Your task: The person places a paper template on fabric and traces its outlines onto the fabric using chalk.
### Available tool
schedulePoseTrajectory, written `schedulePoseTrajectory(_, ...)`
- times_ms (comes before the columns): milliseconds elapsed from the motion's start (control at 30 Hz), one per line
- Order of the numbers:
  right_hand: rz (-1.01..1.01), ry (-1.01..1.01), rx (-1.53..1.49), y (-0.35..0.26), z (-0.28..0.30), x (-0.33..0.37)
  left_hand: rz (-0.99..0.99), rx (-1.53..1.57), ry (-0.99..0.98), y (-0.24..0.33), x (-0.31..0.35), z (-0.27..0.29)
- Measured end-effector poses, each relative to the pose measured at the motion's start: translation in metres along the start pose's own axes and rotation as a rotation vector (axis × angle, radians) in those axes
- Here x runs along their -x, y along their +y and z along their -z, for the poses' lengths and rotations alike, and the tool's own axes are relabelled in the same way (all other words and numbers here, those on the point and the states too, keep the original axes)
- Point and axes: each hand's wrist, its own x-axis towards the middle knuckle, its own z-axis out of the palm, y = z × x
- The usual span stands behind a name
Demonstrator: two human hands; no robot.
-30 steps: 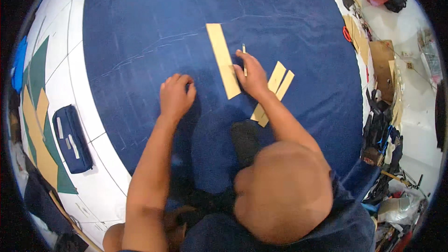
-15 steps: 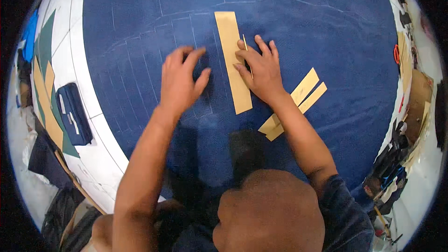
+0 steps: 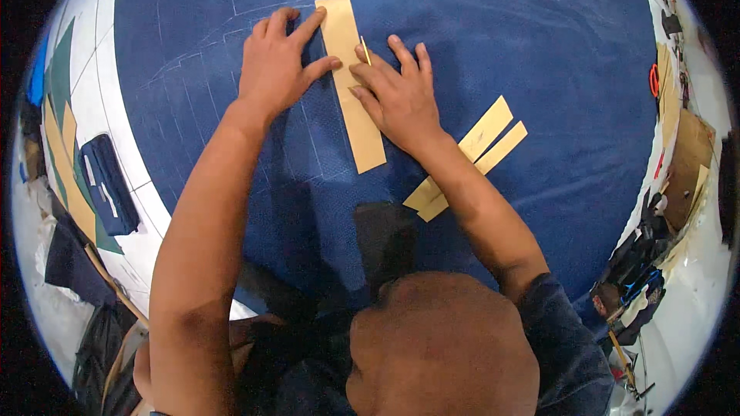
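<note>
Blue cloth [image 3: 493,46] with thin pale chalk-like lines lies spread out below me. A long tan card strip [image 3: 358,119] rests on it, running away from me at a slight tilt. My left hand [image 3: 274,69] is open at the strip's left side, index fingertip on its far corner and thumb on its edge. Bent over the strip's right edge, my right hand [image 3: 401,100] pinches a slim yellowish pencil [image 3: 365,50], with fingertips also touching the card. Two shorter tan strips [image 3: 487,128] lie partly beneath my right forearm.
A dark blue folded bundle [image 3: 110,185] sits on the white tabletop [image 3: 142,196] at left, near green and tan pattern pieces [image 3: 65,154]. Along the right edge are red-handled scissors [image 3: 654,80], brown card [image 3: 690,162] and dark scraps [image 3: 628,262].
My left hand has moved away from me and onto the strip. The strip has slid slightly left on the cloth, with my right hand staying beside it. The whole view has shifted a little.
</note>
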Motion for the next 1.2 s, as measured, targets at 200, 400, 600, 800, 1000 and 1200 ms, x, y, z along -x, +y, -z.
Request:
schedulePoseTrajectory(200,0.017,0.022,-0.003,0.001,-0.003,0.001,0.010,-0.007,-0.012,-0.004,0.000,-0.003)
schedulePoseTrajectory(400,0.024,0.020,0.007,0.002,0.000,0.002,0.020,-0.006,-0.018,-0.005,-0.001,-0.004)
schedulePoseTrajectory(600,-0.003,-0.073,-0.204,-0.003,0.021,0.035,0.022,-0.003,-0.040,-0.005,-0.002,-0.004)
schedulePoseTrajectory(800,0.046,-0.162,-0.204,-0.008,0.027,0.063,0.003,-0.027,-0.090,-0.003,0.001,0.003)
schedulePoseTrajectory(1000,0.079,-0.168,-0.175,-0.008,0.024,0.064,0.022,-0.020,-0.127,-0.002,0.002,0.005)
schedulePoseTrajectory(1200,0.081,-0.143,-0.174,-0.009,0.023,0.065,0.028,-0.016,-0.135,-0.002,0.001,0.005)
